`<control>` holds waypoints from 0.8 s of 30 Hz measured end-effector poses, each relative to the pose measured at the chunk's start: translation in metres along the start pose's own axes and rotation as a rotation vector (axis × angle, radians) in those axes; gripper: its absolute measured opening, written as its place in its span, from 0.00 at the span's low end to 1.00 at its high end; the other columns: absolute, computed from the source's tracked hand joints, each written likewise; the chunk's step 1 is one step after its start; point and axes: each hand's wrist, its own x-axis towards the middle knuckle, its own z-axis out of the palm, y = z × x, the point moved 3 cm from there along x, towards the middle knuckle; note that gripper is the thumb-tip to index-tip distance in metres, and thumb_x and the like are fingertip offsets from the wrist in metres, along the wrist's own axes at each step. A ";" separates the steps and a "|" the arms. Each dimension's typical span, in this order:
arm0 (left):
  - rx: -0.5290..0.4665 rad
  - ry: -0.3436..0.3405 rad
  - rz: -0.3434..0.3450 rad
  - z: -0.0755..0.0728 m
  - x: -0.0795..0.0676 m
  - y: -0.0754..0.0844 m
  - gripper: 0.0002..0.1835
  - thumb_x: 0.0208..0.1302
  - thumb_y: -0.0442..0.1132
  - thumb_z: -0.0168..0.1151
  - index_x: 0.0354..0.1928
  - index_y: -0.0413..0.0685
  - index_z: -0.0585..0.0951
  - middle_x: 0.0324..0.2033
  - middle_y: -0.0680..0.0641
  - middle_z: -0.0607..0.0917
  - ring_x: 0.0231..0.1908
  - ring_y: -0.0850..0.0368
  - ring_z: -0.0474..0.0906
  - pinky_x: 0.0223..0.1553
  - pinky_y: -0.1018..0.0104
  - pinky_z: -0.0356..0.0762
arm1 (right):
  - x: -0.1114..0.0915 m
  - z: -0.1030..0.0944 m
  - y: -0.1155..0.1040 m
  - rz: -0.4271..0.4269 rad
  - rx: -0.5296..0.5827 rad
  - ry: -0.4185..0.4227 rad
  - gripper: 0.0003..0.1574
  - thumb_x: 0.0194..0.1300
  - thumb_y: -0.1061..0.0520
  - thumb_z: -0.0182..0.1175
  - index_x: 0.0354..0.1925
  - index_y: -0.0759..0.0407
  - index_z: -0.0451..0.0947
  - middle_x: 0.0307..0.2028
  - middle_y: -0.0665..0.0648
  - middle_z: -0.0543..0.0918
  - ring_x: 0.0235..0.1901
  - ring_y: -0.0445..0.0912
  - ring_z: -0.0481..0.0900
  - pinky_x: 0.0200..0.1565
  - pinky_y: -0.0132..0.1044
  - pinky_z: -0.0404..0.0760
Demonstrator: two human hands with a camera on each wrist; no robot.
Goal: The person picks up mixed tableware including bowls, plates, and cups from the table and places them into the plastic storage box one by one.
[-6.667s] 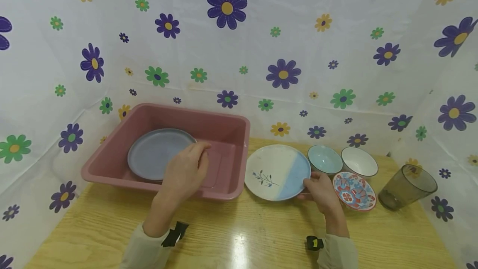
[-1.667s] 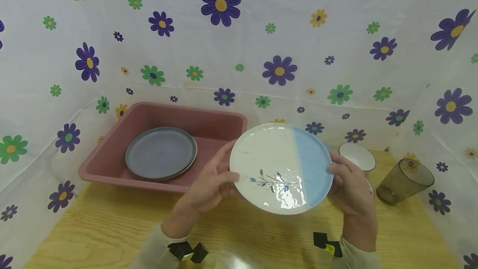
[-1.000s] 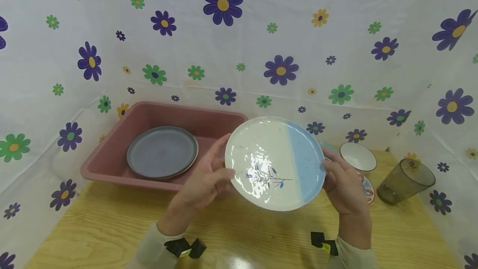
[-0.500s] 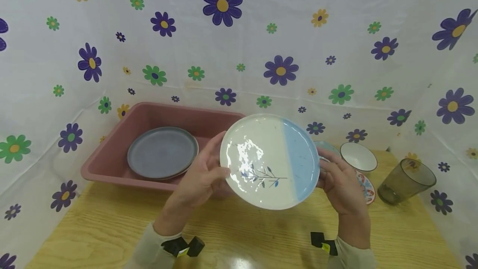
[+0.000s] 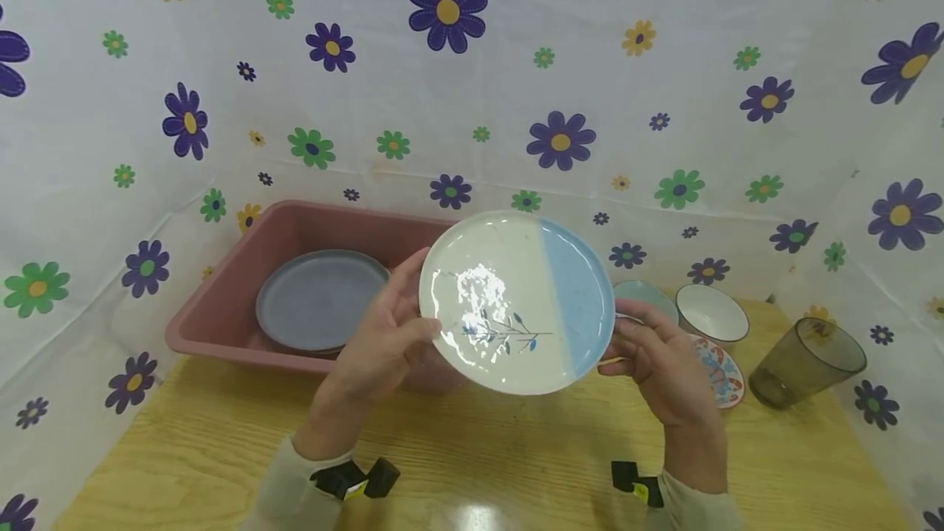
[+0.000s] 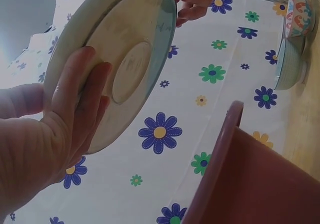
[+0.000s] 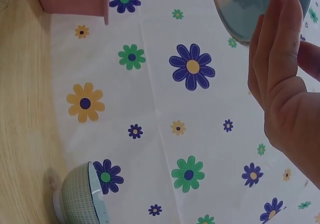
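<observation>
white-and-blue ceramic plate (image 5: pixel 509 301) with leaf-sprig motif, held above wooden table (image 5: pixel 479 453). left hand (image 5: pixel 379 347) grips rim near 9 o'clock, thumb on top, fingers under base; right hand (image 5: pixel 671 375) grips rim near 3 o'clock. from plate: pink plastic tub (image 5: pixel 354 229) at 9 o'clock, grey-blue plate (image 5: pixel 320 301) inside; pale-blue bowl (image 5: pixel 645 297) and white bowl (image 5: pixel 711 312) at 3; red-and-blue patterned bowl (image 5: pixel 721 371), smoky tumbler (image 5: pixel 807 363) between 3 and 4.

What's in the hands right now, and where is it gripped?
A round, glossy cream-and-blue plate with a leafy sprig: the left hand grips its cream edge, the right hand its blue edge.
</observation>
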 end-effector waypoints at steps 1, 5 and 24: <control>-0.003 0.001 0.003 -0.001 0.000 0.001 0.45 0.63 0.18 0.46 0.78 0.50 0.44 0.68 0.29 0.62 0.42 0.53 0.84 0.38 0.60 0.86 | 0.000 0.001 0.001 0.006 -0.008 -0.006 0.23 0.77 0.69 0.41 0.56 0.57 0.79 0.42 0.53 0.85 0.34 0.44 0.87 0.36 0.35 0.86; -0.013 0.017 0.008 -0.006 -0.001 0.005 0.44 0.64 0.18 0.45 0.78 0.51 0.43 0.66 0.32 0.65 0.42 0.52 0.85 0.39 0.55 0.86 | 0.002 0.008 0.004 0.050 -0.043 -0.017 0.21 0.77 0.66 0.42 0.56 0.54 0.78 0.43 0.52 0.84 0.34 0.44 0.87 0.36 0.36 0.86; 0.039 0.098 0.080 -0.028 -0.004 0.020 0.43 0.66 0.18 0.43 0.78 0.49 0.41 0.54 0.41 0.79 0.44 0.55 0.85 0.43 0.63 0.84 | 0.029 0.050 0.048 0.304 -0.379 0.145 0.29 0.76 0.55 0.51 0.71 0.51 0.61 0.51 0.63 0.79 0.38 0.55 0.85 0.37 0.49 0.87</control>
